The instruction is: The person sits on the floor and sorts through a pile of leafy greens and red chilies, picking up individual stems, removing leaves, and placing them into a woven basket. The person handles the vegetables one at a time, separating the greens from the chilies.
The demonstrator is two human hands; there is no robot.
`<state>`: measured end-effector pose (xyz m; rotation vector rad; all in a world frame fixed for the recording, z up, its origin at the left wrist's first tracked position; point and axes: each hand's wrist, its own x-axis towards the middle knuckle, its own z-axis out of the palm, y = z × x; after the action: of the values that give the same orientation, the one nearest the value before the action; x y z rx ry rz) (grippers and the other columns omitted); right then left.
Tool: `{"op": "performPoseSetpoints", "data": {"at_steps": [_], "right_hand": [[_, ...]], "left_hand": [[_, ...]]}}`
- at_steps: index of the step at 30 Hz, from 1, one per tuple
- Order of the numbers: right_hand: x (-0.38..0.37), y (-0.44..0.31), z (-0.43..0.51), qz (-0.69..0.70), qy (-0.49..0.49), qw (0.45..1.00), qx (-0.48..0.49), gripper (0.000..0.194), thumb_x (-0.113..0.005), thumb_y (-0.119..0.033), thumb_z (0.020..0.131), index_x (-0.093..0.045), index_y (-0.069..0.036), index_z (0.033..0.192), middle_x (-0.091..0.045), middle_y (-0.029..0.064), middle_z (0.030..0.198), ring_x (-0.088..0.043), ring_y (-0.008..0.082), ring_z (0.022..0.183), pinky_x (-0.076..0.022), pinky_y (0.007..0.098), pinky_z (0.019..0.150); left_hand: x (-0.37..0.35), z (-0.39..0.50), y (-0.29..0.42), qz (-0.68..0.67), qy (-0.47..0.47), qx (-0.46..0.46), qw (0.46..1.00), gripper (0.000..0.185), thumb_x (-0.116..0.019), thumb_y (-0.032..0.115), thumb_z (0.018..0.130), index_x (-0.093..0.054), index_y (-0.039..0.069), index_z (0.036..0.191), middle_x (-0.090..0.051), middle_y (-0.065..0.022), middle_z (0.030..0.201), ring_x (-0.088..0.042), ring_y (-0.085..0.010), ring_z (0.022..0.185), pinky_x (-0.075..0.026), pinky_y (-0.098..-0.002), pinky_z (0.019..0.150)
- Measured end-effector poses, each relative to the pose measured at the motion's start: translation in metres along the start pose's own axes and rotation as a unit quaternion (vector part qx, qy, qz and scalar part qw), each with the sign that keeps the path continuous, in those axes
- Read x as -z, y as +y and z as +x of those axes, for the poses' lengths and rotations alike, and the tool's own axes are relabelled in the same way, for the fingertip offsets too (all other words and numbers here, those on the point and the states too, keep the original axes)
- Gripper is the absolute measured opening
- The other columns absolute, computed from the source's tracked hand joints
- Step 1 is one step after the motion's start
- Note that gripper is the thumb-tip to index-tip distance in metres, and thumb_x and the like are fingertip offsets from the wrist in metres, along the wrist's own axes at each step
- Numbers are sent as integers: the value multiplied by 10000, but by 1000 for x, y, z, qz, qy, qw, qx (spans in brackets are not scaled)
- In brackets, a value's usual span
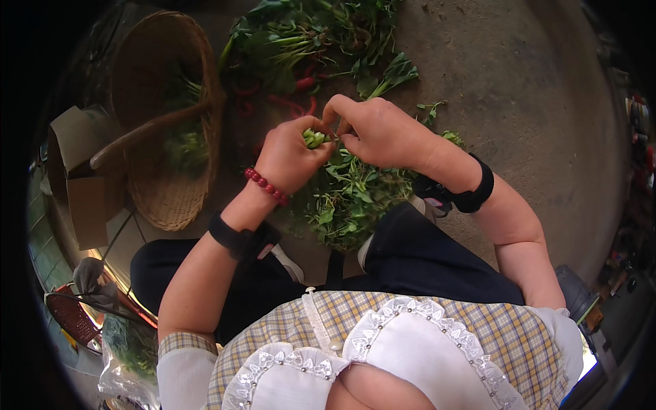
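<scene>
My left hand [293,151] is closed around a bunch of green stems [315,138], whose cut or root ends show between thumb and forefinger. Close against it, the fingertips of my right hand [376,130] pinch at the ends of the bunch. Whatever small piece lies between those fingertips is too small to name. Beneath the hands, a heap of leafy greens [353,197] rests on the floor between my feet. The lower part of the held bunch is mostly hidden by my left hand.
Left stands a wicker basket [171,205] with some greens [187,146] inside, beside an open cardboard box [87,205]. Ahead lies a pile of leafy vegetables [307,41] with red peppers or red ties [294,105] near it. A plastic bag of greens [130,353] is at lower left.
</scene>
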<state>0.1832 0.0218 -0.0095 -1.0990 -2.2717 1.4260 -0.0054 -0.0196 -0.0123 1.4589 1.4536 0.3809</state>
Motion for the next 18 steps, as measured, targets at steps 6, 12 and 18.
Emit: {"op": "performPoseSetpoints", "data": {"at_steps": [6,12,18], "right_hand": [[-27,-8,-1,-265,112,951,112,225,-621,-55,734,-521,-64,935,-618,111,756,-631,319,742,-488,424,636],[-29,8,-1,0,66,998,-22,264,-587,-25,746,-531,-15,1003,-666,98,796,-656,273,738,-514,377,653],[9,81,-11,-2,-19,999,-48,186,-576,-40,797,-618,-28,977,-687,146,849,-667,307,826,-524,389,726]], "left_hand": [[3,4,-5,-22,-1,20,1000,192,-694,138,767,-671,-14,883,-656,-139,681,-621,-189,600,-480,-315,582],[6,4,-8,-125,-48,98,986,161,-713,106,775,-680,-24,865,-656,-40,694,-564,-70,628,-451,-255,570],[8,2,-8,-168,-101,118,973,199,-716,103,805,-683,-30,948,-675,-35,760,-601,-78,683,-474,-228,628]]}}
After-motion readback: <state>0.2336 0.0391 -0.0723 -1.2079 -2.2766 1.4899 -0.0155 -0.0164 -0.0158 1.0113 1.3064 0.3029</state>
